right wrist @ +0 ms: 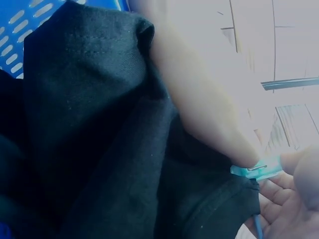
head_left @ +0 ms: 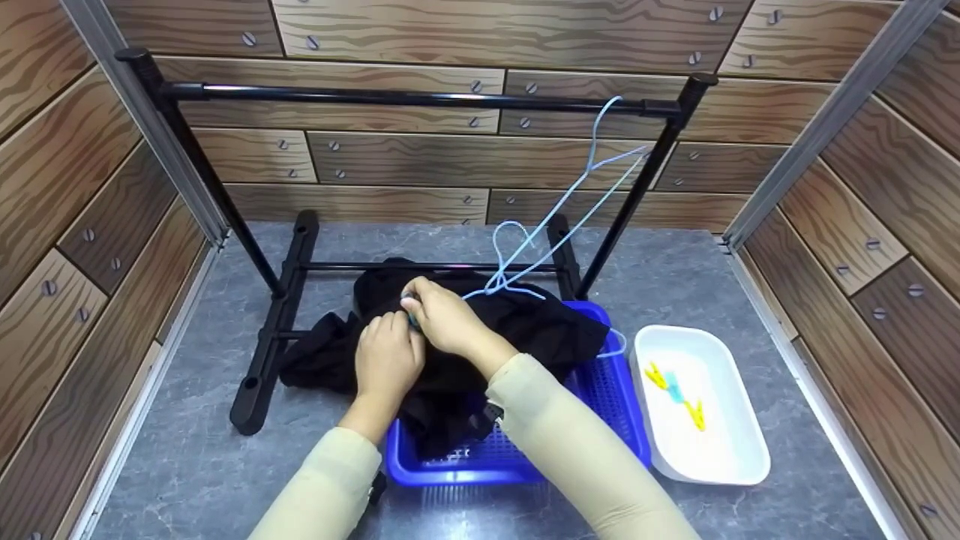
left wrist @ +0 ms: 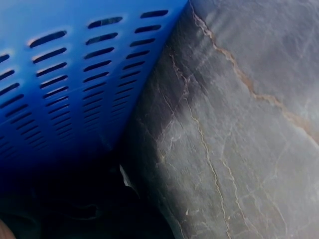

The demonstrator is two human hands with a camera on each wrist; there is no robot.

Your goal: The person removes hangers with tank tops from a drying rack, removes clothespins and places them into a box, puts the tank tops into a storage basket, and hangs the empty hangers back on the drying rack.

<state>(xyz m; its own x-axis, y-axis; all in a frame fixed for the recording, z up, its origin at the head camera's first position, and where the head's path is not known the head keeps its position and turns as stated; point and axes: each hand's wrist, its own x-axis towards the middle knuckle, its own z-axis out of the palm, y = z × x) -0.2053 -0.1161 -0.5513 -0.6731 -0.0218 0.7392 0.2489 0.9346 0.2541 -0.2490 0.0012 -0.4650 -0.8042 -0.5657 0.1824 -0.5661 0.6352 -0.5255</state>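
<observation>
Put the middle of a clock on the two hands, as the head view sees them. The left hand (head_left: pixel 388 356) has its fingers bent in, gripping the black cloth (head_left: pixel 555 330). The right hand (head_left: pixel 446 311) is close by at 1 o'clock, with its thumb and finger bent in, pinching a teal peg (right wrist: pixel 256 170). In the right wrist view the peg is at the edge of the cloth, and a bit of thin blue wire (right wrist: pixel 257 226) shows at 6 o'clock from it. I cannot tell if the peg bites the cloth.

The cloth lies in a heap under both hands. It reaches out to 8 o'clock and to 3 o'clock, partly over the blue basket (head_left: pixel 465 476), which is at 4 o'clock. A blue hanger (head_left: pixel 497 255) sticks up from the cloth at 2 o'clock. One more hanger (head_left: pixel 592 154) hangs on the black rack (head_left: pixel 337 95), between 1 and 2 o'clock. The top bar of the rack goes across at 12 o'clock.

Just beside the basket, between 3 and 4 o'clock, is a white tub (head_left: pixel 712 457). Two yellow pegs (head_left: pixel 655 375) and a light blue peg (head_left: pixel 673 386) lie in it. Cream sleeves (head_left: pixel 592 457) come in from 7 and 4 o'clock, over the grey floor (head_left: pixel 187 450)
</observation>
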